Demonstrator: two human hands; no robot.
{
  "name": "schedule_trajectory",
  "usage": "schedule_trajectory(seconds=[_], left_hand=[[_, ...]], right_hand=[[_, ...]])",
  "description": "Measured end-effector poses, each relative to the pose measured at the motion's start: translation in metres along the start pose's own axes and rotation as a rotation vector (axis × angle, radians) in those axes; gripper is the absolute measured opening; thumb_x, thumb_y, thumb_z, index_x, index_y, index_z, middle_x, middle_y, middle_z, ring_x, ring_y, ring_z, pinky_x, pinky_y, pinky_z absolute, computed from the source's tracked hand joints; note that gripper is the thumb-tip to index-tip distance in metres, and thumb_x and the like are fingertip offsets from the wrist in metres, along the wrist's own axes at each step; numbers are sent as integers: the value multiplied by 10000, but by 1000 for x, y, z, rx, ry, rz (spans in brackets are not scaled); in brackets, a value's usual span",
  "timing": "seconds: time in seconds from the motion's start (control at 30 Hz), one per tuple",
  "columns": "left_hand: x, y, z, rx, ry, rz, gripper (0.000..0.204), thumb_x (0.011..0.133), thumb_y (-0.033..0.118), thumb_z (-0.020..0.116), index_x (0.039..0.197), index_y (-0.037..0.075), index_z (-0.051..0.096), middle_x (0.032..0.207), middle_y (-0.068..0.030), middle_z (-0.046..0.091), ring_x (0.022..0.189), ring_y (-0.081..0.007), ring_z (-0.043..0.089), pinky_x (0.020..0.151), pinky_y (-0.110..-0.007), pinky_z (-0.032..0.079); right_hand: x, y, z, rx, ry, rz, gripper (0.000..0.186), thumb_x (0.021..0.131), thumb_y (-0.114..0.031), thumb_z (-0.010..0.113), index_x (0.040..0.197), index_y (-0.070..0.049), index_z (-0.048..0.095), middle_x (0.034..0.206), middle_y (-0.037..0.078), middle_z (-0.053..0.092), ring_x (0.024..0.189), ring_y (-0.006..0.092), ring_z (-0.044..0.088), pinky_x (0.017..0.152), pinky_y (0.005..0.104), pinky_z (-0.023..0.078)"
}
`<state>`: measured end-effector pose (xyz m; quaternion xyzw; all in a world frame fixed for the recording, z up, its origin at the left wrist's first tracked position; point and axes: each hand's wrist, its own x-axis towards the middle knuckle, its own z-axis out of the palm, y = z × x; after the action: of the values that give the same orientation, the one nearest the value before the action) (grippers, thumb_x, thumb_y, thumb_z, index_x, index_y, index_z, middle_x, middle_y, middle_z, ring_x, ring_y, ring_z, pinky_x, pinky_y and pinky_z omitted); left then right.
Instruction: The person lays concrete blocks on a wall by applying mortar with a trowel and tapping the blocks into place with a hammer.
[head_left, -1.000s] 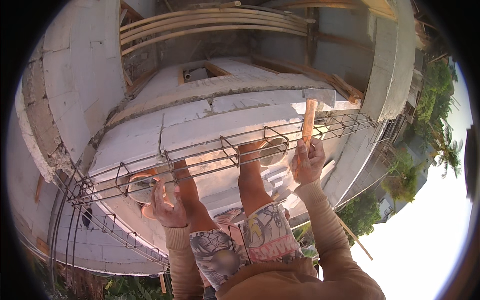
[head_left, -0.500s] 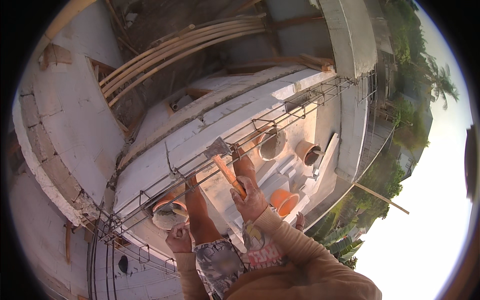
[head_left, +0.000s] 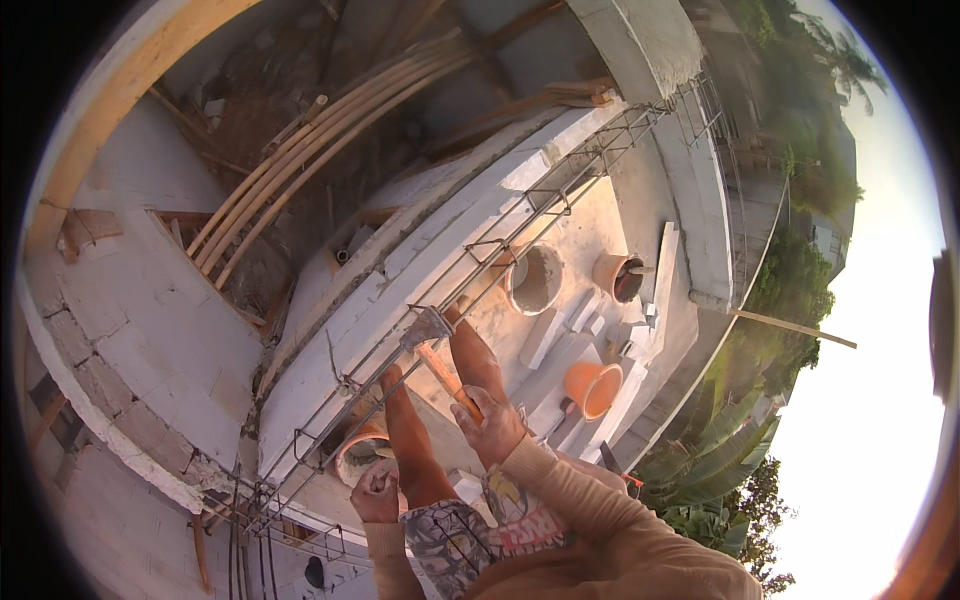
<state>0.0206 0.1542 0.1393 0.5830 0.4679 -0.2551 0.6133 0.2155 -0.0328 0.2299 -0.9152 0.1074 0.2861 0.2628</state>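
My right hand (head_left: 485, 425) grips a hammer-like tool (head_left: 448, 383) by its orange-brown handle; its broad grey head (head_left: 427, 326) is over the steel rebar cage (head_left: 520, 245), close to or touching the bars. The cage runs diagonally along a white block wall (head_left: 405, 285). My left hand (head_left: 376, 493) is curled closed low by my left leg, just below an orange bucket (head_left: 355, 458) with grey contents; what its fingers hold, if anything, is hidden. My bare legs are at the cage, their lower ends partly hidden.
Right of my legs are buckets (head_left: 532, 275) (head_left: 618, 278) (head_left: 593, 388), white block pieces (head_left: 542, 337) and a long pale strip (head_left: 662, 260). Bent poles (head_left: 330, 140) span a dark opening above. A block ledge (head_left: 110, 370) is at left; a concrete edge with trees beyond at right.
My right hand has swung the tool leftward and down from upright at the right to over the cage by my legs. My left fingers have curled closed. The view has turned.
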Motion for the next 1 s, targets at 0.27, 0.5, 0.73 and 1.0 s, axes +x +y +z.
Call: schedule_trajectory(seconds=[0.27,0.5,0.73,1.0], left_hand=[[-8,16,-3,78,-13,-68,387,793,-4,780,1168,-42,694,713,6,628,751,-86,625,669,-257,492],[-13,-7,5,47,8,71,252,846,27,757,1083,-45,708,840,-84,730,749,-122,679,660,-249,547],[-18,1,5,141,18,57,195,856,1,736,1039,-55,701,883,-116,728,740,-159,697,614,-305,611],[-9,-11,6,-21,-16,9,322,807,-26,760,1118,-60,684,985,-145,726,819,-237,715,713,-322,625]], right_hand=[[-7,14,4,-129,155,-191,331,905,-235,715,1157,-31,649,976,212,713,916,396,696,808,438,541],[-6,22,-2,21,171,-64,330,909,-250,717,1156,-46,637,942,212,710,864,400,697,780,434,544],[-11,25,0,178,92,7,339,911,-236,714,1163,-26,631,930,217,702,846,385,700,752,418,555],[-13,31,14,180,164,-129,344,906,-219,711,1166,-11,625,986,206,697,898,379,692,779,407,551]])
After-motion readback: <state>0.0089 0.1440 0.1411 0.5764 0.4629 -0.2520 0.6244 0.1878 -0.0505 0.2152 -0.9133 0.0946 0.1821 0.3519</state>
